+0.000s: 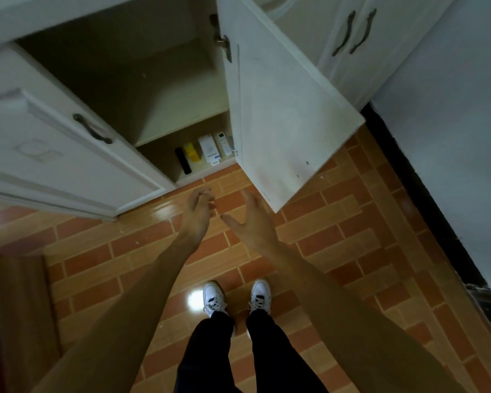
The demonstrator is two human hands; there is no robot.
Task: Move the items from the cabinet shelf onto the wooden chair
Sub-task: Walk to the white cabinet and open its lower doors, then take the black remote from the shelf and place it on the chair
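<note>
Cabinet (pixel 119 89): white, open, fills 10 to 12 o'clock. Upper compartment appears bare; contents sit only on the bottom shelf.

Floor (pixel 338 239): glossy brick-pattern tile, centre to 5 o'clock. Nothing lies on it between the feet and the cabinet.

Door (pixel 284 114): swung out toward 1 o'clock, its lower corner just beside the right hand. Likely obstruction: it crowds the right side of the shelf opening and partly screens the rightmost item.

Left door (pixel 54 146): at 9 o'clock, with a dark handle; whether fully shut cannot be told.

Chair (pixel 20 307): a blurred wooden surface at 8 o'clock is probably it; nothing visible on the part in frame.

Shelf (pixel 207 173): low, at 12 o'clock from the hands. Holds four items in a row, close side by side.

Left hand (pixel 197 211): fingers loosely curled, narrow, holding nothing, near the shelf lip.

Right hand (pixel 253 219): spread wide, empty, thumb toward the left hand.

White box (pixel 209 150): third in the row.

Remote (pixel 223 141): white, rightmost, by the door edge.

Yellow tube (pixel 192 152): second in the row.

Black item (pixel 183 160): leftmost, slim; kind unclear.

Progress, as judged: none of the four visible items moved; all transfers remain, first grasp not yet made.
</note>
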